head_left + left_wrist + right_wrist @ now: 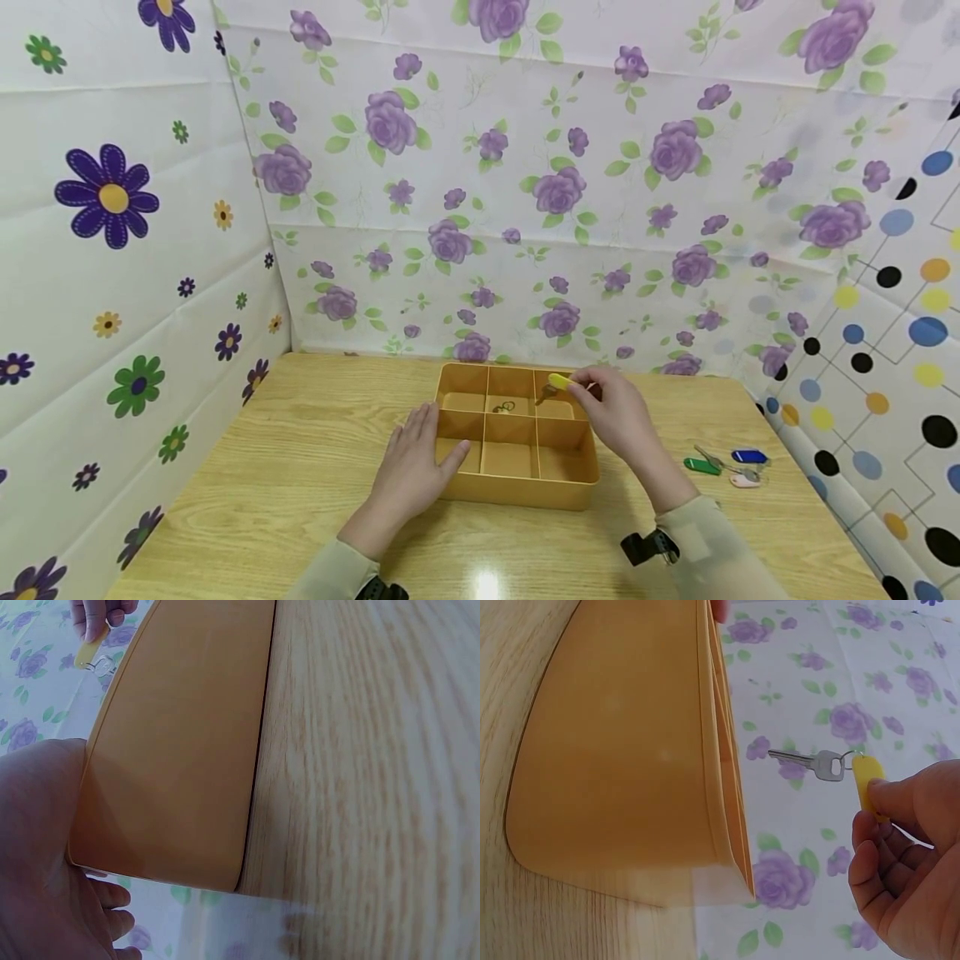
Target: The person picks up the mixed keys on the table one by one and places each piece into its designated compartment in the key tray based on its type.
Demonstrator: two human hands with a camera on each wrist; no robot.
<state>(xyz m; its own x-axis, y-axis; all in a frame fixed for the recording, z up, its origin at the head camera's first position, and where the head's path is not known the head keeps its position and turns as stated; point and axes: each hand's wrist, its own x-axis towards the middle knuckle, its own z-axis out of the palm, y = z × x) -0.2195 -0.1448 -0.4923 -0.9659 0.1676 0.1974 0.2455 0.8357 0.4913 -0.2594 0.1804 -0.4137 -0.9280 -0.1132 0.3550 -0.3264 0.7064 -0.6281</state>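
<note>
An orange-tan box (517,492) with two rows of compartments stands on the wooden table. My left hand (408,467) rests at its front left corner, fingers straight along the left side and thumb reaching over the rim. Above the back right compartment my right hand (618,412) pinches a yellow key tag (868,780) between thumb and forefinger. A silver key (821,763) hangs from the tag by a ring, pointing toward the box in the right wrist view. In the back middle compartment lies a small ring (508,406) with a little piece beside it.
To the right of the box, keys lie on the table with a green tag (702,467), a blue tag (749,456) and a pale pink tag (745,481). Patterned cloth (450,167) stands behind the table and along both sides.
</note>
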